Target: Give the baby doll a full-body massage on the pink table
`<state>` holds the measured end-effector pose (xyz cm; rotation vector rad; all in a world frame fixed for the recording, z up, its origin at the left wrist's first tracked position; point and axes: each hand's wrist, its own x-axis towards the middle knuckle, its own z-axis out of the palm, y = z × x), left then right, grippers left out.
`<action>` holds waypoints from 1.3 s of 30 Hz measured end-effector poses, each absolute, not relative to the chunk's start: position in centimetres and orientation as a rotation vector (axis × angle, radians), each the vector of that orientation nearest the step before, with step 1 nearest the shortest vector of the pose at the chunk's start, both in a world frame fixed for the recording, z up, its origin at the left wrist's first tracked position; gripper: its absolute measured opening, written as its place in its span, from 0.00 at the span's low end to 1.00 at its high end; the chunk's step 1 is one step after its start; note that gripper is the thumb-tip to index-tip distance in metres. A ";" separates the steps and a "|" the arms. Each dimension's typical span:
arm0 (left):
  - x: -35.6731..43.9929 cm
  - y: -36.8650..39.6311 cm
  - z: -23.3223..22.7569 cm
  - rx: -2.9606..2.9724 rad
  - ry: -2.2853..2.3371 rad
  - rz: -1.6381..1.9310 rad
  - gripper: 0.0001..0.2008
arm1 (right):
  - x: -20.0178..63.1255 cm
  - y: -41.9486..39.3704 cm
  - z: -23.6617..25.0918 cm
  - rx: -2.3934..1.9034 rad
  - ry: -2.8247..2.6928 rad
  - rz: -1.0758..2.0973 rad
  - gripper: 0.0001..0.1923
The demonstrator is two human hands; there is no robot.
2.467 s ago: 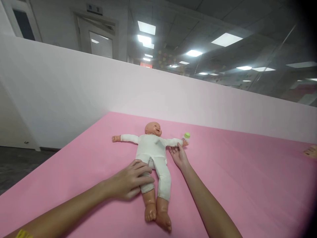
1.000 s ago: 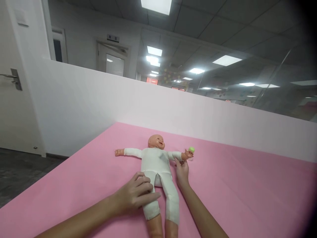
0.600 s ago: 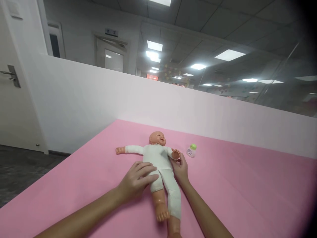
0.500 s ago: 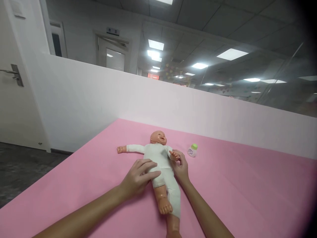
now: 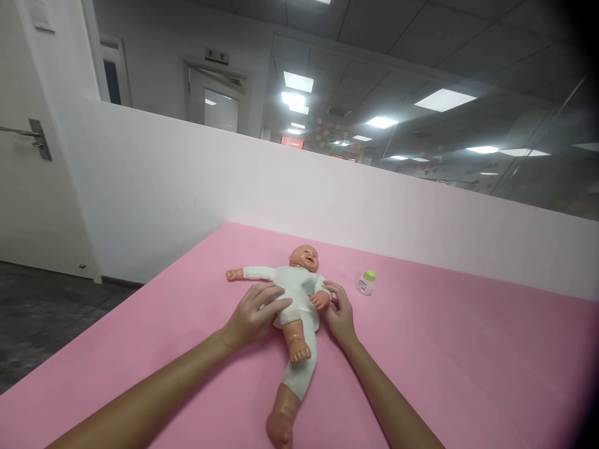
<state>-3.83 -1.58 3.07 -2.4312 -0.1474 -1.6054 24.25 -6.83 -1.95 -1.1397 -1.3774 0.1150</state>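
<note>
A baby doll (image 5: 299,288) in a white suit lies on its back on the pink mat (image 5: 421,368), head toward the far wall. One of its legs is pushed up and bent, with the foot raised over the belly; the other leg stretches toward me. My left hand (image 5: 255,313) rests flat on the doll's hip and raised thigh. My right hand (image 5: 339,315) touches the doll's folded-in arm at its side. Whether either hand grips the doll is unclear. A small bottle with a green cap (image 5: 365,282) stands just right of the doll.
A low white partition wall (image 5: 327,199) borders the mat at the back and left. A white door (image 5: 28,162) with a metal handle is at the far left, above dark floor (image 5: 32,312).
The doll's arm near the bottle has been folded in against its body. One leg has been pushed up and bent. My left hand slid up from the thigh to the hip.
</note>
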 end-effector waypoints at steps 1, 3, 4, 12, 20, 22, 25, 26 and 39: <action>-3.8 -1.7 3.1 -2.460 -0.135 -1.605 0.22 | 24.3 -6.8 -1.9 -1.139 -1.345 0.149 0.17; -3.6 -2.3 3.1 -2.522 -0.105 -1.593 0.23 | 24.3 -6.7 -1.9 -1.131 -1.266 0.206 0.17; -3.5 -2.7 3.1 -2.544 -0.088 -1.587 0.22 | 24.4 -6.6 -1.8 -1.127 -1.222 0.226 0.16; -2.1 -6.0 3.0 -2.556 0.111 -1.535 0.17 | 26.2 -5.8 -1.2 -0.930 -0.648 0.553 0.31; -2.4 -6.0 2.5 -2.685 0.084 -1.492 0.20 | 26.5 -5.7 -1.1 -0.939 -0.628 0.539 0.26; -2.5 -6.0 2.3 -2.715 0.080 -1.471 0.20 | 26.4 -5.8 -1.1 -0.984 -0.668 0.522 0.24; -2.6 -5.9 2.0 -2.738 0.062 -1.467 0.20 | 26.2 -5.9 -1.1 -1.055 -0.734 0.466 0.24; -2.6 -5.8 2.0 -2.736 0.053 -1.464 0.21 | 26.1 -6.0 -1.0 -1.067 -0.762 0.440 0.25; -1.8 -5.3 4.2 -2.647 0.054 -1.233 0.17 | 24.4 -6.9 -1.0 -1.068 -1.097 0.322 0.30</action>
